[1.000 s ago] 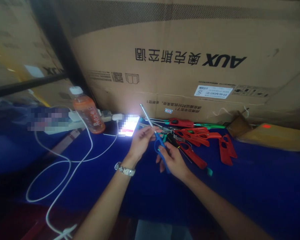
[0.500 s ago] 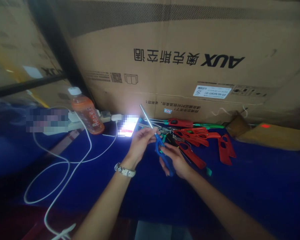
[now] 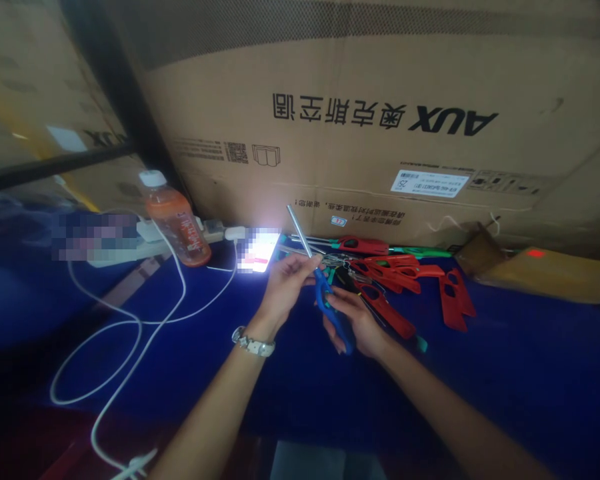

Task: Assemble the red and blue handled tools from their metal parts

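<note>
Both my hands hold one blue-handled long-nozzle lighter point(image 3: 333, 313) above the blue cloth. My right hand point(image 3: 357, 320) is wrapped round its blue handle. My left hand point(image 3: 287, 283), with a watch on the wrist, pinches the metal tube point(image 3: 300, 232) where it meets the handle; the tube points up and to the left. Just behind my hands lies a pile of red-handled lighters point(image 3: 390, 280) of the same kind, with a green one point(image 3: 420, 252) among them.
A lit phone point(image 3: 259, 250) lies to the left of my hands, with white cables point(image 3: 130, 320) looping across the cloth from a power strip point(image 3: 145, 240). An orange drink bottle point(image 3: 175, 220) stands there too. A big AUX cardboard box point(image 3: 380, 120) walls the back.
The blue lighter and my right hand have shifted slightly down and right; my left hand keeps its pinch on the tube. The view has drifted a little.
</note>
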The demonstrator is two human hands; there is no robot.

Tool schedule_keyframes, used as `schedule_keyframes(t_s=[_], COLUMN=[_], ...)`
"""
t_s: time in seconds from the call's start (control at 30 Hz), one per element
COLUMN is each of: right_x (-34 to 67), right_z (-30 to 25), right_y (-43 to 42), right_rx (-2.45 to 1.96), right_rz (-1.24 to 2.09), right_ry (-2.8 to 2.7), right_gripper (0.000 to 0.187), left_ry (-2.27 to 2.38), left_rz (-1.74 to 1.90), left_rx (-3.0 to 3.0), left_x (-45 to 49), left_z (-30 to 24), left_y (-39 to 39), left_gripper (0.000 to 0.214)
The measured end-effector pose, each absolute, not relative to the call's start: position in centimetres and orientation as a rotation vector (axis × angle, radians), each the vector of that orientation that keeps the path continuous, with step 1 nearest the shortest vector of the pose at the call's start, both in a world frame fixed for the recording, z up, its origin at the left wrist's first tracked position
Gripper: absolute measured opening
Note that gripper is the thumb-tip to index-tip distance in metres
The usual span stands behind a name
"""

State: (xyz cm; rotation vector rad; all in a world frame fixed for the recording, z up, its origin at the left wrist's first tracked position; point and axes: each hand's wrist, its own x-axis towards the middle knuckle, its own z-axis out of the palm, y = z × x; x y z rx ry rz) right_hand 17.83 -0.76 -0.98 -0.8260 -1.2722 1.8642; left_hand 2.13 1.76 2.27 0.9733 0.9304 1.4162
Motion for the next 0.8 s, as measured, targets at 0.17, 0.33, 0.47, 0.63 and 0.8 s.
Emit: schedule_keyframes(t_s=[0.17,0.33,0.47,0.63,0.8], right_x=[17.2,16.8,16.8,16.2,15.7], right_z=[-0.9,-0.7,-0.7,-1.2,-2.0], right_y=[-0.8,-0.6,-0.6,-0.8,-0.8], right_rx=[-0.858,-0.872,-0.884,-0.891,-0.966], right_rz=[1.732,1.557,1.433,1.394,1.409], right_ry=[-1.325,-1.351,-1.371,-1.355,-1.332], right_gripper=[0.037,0.039,0.04,0.041,0.042], left_ry=[0.958,0.877,0.841,0.838,0.876], left_rz=[1.379,1.299,1.283,1.397,1.404], left_rx=[1.016,1.051,1.094,0.939,0.847], left_x=[1.8,1.7,2.7,4.3,5.1], left_z=[2.2,2.0,1.9,1.5,0.7], left_y=[1.9,1.9,1.4,0.7,0.7], left_gripper=[0.033,0.03,0.024,0.029,0.034])
